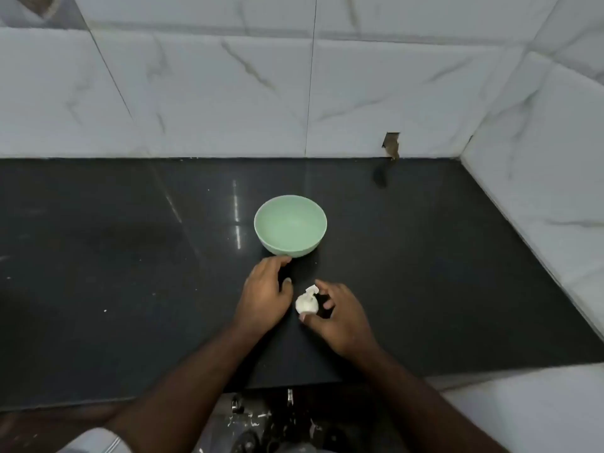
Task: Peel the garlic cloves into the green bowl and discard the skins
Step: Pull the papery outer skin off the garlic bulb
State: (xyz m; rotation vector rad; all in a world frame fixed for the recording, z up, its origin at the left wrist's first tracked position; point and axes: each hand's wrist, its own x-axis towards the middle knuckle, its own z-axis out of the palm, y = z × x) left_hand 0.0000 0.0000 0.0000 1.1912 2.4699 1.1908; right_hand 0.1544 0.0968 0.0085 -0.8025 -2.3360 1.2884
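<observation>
A: What does the black countertop [425, 273] back onto?

B: A wall of white marble-look tiles [212, 93] with grey veins. A second tiled wall [539, 165] meets the countertop along its right edge, making a corner.

A: Any damage?

B: Just above the countertop's back edge, near that corner, a small notch [391, 144] is broken out of a tile.

A: And the light?

B: The polished countertop mirrors a thin bright streak [236, 217] near its middle.
</observation>
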